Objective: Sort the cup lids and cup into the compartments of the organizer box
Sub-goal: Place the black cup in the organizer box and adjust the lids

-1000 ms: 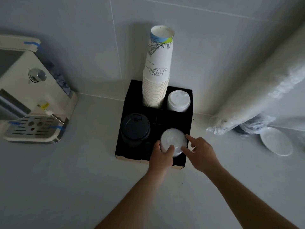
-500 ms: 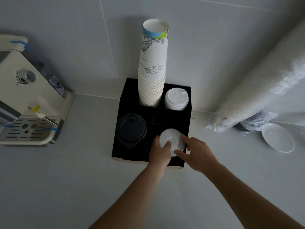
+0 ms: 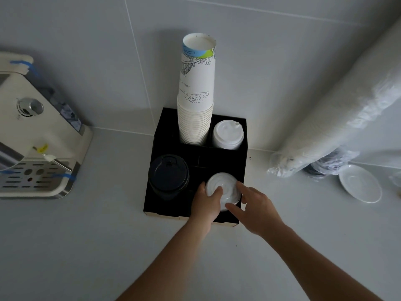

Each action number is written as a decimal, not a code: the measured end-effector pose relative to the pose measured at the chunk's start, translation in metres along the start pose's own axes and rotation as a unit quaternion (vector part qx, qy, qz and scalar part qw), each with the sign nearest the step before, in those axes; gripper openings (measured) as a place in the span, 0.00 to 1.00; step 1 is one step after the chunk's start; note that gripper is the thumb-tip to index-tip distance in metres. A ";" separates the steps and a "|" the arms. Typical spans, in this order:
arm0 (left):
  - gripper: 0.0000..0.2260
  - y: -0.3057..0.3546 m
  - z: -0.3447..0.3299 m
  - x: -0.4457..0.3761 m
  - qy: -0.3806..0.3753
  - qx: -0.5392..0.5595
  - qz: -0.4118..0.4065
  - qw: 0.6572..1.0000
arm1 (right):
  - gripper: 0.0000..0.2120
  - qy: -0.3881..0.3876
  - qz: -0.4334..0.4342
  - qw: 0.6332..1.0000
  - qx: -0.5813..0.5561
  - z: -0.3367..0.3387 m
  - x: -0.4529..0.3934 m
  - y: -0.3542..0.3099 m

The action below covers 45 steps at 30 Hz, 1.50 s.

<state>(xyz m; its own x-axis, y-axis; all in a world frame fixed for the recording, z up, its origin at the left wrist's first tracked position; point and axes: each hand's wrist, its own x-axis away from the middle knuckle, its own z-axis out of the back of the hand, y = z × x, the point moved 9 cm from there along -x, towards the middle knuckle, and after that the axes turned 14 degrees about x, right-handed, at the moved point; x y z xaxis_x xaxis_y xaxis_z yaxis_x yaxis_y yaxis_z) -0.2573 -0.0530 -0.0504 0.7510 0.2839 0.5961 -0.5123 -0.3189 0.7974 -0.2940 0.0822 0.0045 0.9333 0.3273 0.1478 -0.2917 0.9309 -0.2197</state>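
Note:
A black organizer box (image 3: 159, 131) stands against the wall. Its back left compartment holds a tall stack of paper cups (image 3: 196, 101). White sip lids (image 3: 227, 134) fill the back right one. Black lids (image 3: 168, 175) are stacked in the front left one. In the front right compartment sits a stack of flat white lids (image 3: 225, 185). My left hand (image 3: 206, 205) grips that stack from its left side, thumb on top. My right hand (image 3: 256, 205) touches it from the right with fingers spread around the rim.
A cream coffee machine (image 3: 36, 135) with a drip tray stands at the left. A long plastic sleeve of cups (image 3: 338, 118) leans at the right. Beside it lie a white saucer (image 3: 360, 183) and a bag of dark lids (image 3: 325, 168).
Both hands have closed in tighter around the flat white lids in the front right compartment. The view has shifted slightly.

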 end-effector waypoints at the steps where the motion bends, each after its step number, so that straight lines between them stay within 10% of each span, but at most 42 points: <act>1: 0.22 0.001 0.000 0.002 0.000 -0.010 -0.006 1.000 | 0.28 0.004 0.000 1.000 -0.003 0.002 0.000 0.000; 18: 0.32 0.045 -0.004 0.026 -0.027 -0.150 -0.123 0.981 | 0.21 0.160 -0.015 0.986 -0.056 0.108 -0.073 0.021; 31: 0.28 0.093 -0.039 0.021 -0.040 -0.219 -0.260 0.940 | 0.28 0.063 0.031 0.998 0.001 0.098 -0.122 0.017; 45: 0.30 0.122 -0.060 -0.021 -0.031 -0.211 -0.219 0.952 | 0.36 0.013 0.042 0.996 0.083 0.081 -0.158 -0.001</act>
<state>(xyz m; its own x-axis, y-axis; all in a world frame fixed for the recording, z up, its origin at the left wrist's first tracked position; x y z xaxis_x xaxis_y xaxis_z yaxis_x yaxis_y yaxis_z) -0.3606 -0.0430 0.0402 0.9475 0.2488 0.2010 -0.2563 0.2143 0.9426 -0.4582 0.0427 0.0593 0.9088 0.4025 0.1096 -0.3973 0.9152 -0.0672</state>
